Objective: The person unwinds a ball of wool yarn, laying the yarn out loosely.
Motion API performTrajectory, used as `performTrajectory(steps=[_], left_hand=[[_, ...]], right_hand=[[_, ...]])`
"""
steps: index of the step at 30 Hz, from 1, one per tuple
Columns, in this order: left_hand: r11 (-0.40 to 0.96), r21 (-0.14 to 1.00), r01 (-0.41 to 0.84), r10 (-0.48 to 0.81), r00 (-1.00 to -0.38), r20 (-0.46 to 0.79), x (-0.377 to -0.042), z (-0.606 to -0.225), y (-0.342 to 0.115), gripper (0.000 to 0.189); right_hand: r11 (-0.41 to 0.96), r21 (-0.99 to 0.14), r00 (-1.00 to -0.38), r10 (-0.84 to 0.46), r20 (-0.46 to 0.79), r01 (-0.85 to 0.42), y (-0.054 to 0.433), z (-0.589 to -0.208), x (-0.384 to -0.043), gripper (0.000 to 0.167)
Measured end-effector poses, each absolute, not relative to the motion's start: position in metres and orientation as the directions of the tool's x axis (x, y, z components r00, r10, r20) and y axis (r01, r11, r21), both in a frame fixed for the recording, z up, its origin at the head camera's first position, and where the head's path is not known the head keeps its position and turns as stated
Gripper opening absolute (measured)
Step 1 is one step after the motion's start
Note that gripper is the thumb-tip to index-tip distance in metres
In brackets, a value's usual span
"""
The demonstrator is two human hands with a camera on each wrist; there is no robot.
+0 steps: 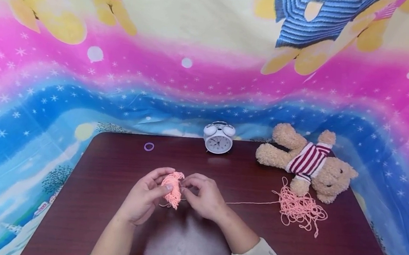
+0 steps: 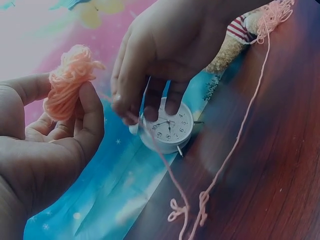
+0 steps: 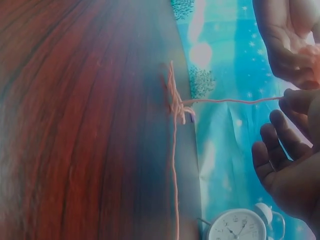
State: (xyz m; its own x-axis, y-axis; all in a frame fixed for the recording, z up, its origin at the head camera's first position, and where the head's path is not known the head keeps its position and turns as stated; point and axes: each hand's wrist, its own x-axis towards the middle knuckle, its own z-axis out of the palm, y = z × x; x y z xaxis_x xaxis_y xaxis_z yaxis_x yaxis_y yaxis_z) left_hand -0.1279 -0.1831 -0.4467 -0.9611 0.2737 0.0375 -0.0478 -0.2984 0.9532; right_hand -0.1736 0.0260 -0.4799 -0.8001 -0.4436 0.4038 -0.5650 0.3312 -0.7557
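A small wound bundle of peach yarn (image 1: 172,189) is held up above the table by my left hand (image 1: 143,198), its thumb pressing the near side. In the left wrist view the bundle (image 2: 68,85) sits between thumb and fingers. Close on its right, my right hand (image 1: 204,197) pinches the yarn strand between thumb and forefinger. The strand (image 3: 232,101) runs taut from that pinch to a small tangle (image 3: 176,102) low over the table. From there the yarn stretches right to a loose peach heap (image 1: 301,208).
A teddy bear (image 1: 309,161) in a striped shirt lies at the back right, one arm on the yarn heap. A white alarm clock (image 1: 219,138) stands at the back of the dark wooden table (image 1: 110,167). A purple ring (image 1: 149,146) lies at back left. Printed cloth (image 1: 165,69) hangs behind.
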Motion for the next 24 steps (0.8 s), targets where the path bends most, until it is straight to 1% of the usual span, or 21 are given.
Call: performTrajectory(steps=[4, 9, 16, 24], left_hand=[[-0.281, 0.959, -0.031, 0.245, -0.969, 0.040, -0.128, -0.449, -0.189, 0.047], [-0.272, 0.962, -0.031, 0.237, -0.971, 0.035, -0.128, -0.453, -0.196, 0.048], [-0.275, 0.960, -0.042, 0.230, -0.973, 0.024, -0.128, -0.458, -0.201, 0.049], [-0.247, 0.967, -0.056, 0.180, -0.984, -0.011, -0.127, -0.461, -0.204, 0.052]], right_hand=[[0.357, -0.749, -0.810, -0.427, 0.402, -0.559, 0.036, -0.478, -0.174, 0.003], [0.362, -0.762, -0.827, -0.406, 0.389, -0.536, 0.053, -0.475, -0.177, 0.004], [0.356, -0.757, -0.828, -0.358, 0.431, -0.548, 0.078, -0.469, -0.182, 0.007], [0.381, -0.748, -0.838, -0.308, 0.451, -0.543, 0.106, -0.461, -0.187, 0.007]])
